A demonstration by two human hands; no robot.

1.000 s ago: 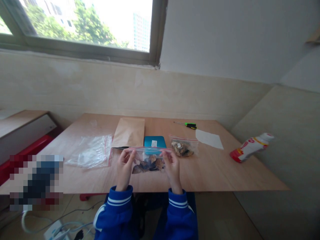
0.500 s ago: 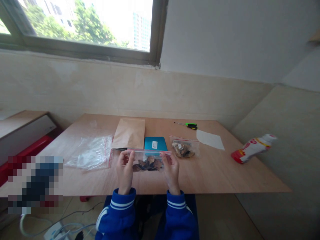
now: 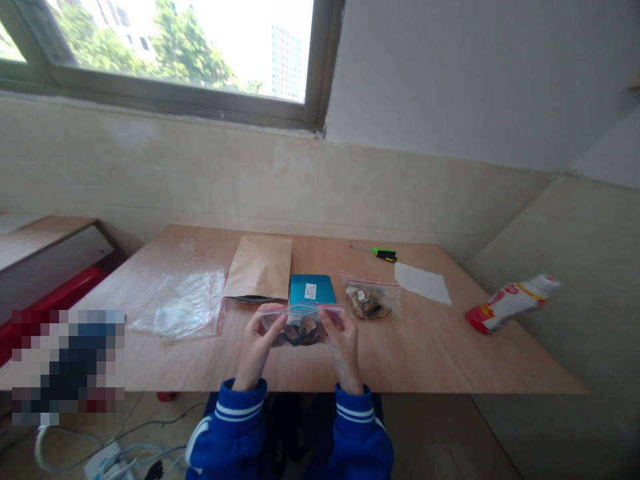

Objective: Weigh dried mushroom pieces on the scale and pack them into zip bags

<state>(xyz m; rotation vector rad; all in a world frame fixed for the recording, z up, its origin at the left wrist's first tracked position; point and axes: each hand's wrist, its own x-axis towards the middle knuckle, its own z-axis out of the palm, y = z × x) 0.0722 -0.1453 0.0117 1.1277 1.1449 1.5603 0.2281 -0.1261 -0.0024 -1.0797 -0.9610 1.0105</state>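
Note:
Between my two hands is a clear zip-lock bag (image 3: 302,332) with a red strip along its top, holding dark brown dried pieces. My left hand (image 3: 261,343) grips its left side, thumb in front and fingers behind. On the right side, my right hand (image 3: 344,340) pinches the plastic just below the red strip. Just behind the bag lies a teal box (image 3: 312,288) with a white label, partly covered by it. A brown paper pouch (image 3: 263,267) lies beyond my left hand, its near end gaping a little.
Flat clear bags (image 3: 187,307) lie on the table (image 3: 425,360) at left. To the right are another filled zip-lock bag (image 3: 370,300), a screwdriver (image 3: 383,255), white paper (image 3: 423,283) and a red-and-white bottle (image 3: 513,303). Cables and a power strip (image 3: 113,460) are on the floor.
My left hand has shifted right, toward my right hand, and its thumb now lies across the bag's front. The bag's top edge, stretched straight before, is now slack and bowed.

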